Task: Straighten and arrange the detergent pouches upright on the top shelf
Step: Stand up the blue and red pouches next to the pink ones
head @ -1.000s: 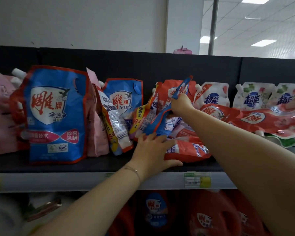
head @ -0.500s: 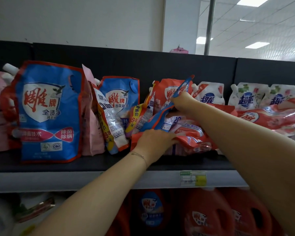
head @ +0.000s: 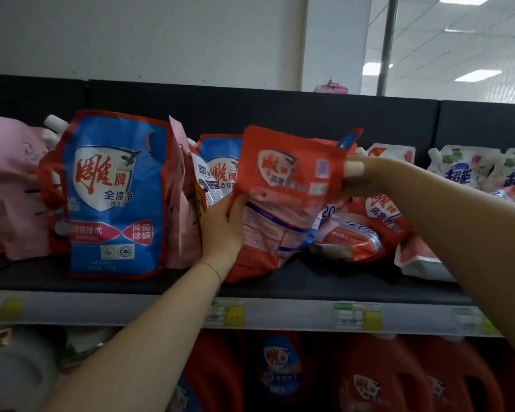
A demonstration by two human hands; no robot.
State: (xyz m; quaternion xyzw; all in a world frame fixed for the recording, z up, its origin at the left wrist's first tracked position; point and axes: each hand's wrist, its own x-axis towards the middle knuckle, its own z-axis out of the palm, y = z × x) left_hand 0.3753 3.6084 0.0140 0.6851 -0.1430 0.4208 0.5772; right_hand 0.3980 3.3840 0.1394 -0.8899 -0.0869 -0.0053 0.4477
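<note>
A red detergent pouch (head: pixel 283 200) stands nearly upright at the middle of the top shelf (head: pixel 324 285), its bottom touching the shelf board. My left hand (head: pixel 220 230) grips its lower left edge. My right hand (head: pixel 359 179) pinches its upper right corner. Behind it a blue pouch (head: pixel 217 171) stands upright, partly hidden. A big blue pouch (head: pixel 113 197) stands upright at the left. To the right, red pouches (head: pixel 366 230) lie flat in a heap.
Pink pouches (head: pixel 12 188) stand at the far left. White pouches (head: pixel 461 171) stand at the far right, with another white pouch (head: pixel 422 263) lying in front. Price tags (head: pixel 357 318) line the shelf edge. Red jugs (head: pixel 378 379) fill the lower shelf.
The red pouch that lay flat on the shelf has been lifted and turned upright by both hands. My right hand let go of the tilted blue pouch.
</note>
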